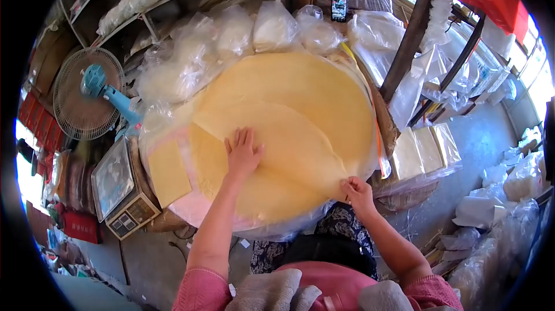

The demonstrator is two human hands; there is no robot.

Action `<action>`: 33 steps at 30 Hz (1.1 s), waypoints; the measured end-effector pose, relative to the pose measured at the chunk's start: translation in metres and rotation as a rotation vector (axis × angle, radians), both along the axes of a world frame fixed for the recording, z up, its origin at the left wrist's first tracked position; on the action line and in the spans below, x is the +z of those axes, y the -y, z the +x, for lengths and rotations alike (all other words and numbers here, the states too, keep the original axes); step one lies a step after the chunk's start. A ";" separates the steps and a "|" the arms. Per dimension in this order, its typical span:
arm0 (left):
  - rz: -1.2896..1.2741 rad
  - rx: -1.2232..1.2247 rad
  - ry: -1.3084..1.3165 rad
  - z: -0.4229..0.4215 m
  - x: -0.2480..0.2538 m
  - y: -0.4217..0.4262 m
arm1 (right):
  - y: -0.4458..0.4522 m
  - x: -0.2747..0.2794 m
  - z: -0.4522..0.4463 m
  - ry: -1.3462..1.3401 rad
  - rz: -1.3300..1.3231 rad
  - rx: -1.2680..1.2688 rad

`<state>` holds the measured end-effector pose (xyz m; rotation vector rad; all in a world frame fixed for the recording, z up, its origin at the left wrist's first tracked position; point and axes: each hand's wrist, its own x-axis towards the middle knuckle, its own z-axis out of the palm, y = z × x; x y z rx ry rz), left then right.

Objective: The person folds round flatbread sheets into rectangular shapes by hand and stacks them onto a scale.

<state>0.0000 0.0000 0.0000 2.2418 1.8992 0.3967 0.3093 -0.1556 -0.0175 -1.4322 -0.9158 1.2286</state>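
Observation:
A large round stack of thin yellow sheets (324, 91) lies on the table in front of me. Its top sheet is partly folded over, with a lighter layer (277, 131) across the middle. My left hand (243, 152) rests flat on that lighter layer, fingers spread. At the stack's right front edge, my right hand (355, 193) pinches the edge of the sheet between thumb and fingers. A smaller yellow rectangular stack (169, 173) sits left of the round one.
A fan (89, 94) and a weighing scale (130, 195) stand at the left. Plastic bags (274, 27) line the back, near a phone (339, 7). Wrapped square stacks (419, 152) and a dark wooden post (409, 39) are on the right.

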 end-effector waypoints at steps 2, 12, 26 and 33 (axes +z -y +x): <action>0.052 -0.032 -0.076 0.003 -0.013 0.002 | 0.006 -0.008 0.001 0.104 0.031 -0.005; 0.006 0.151 -0.076 0.031 0.021 0.019 | 0.022 -0.006 -0.127 -0.368 -0.100 0.405; 0.189 0.112 -0.076 0.019 0.000 0.053 | -0.151 0.024 -0.003 1.287 0.431 -0.025; 0.198 0.119 -0.043 0.023 0.010 0.052 | -0.153 0.007 -0.006 1.449 0.273 0.039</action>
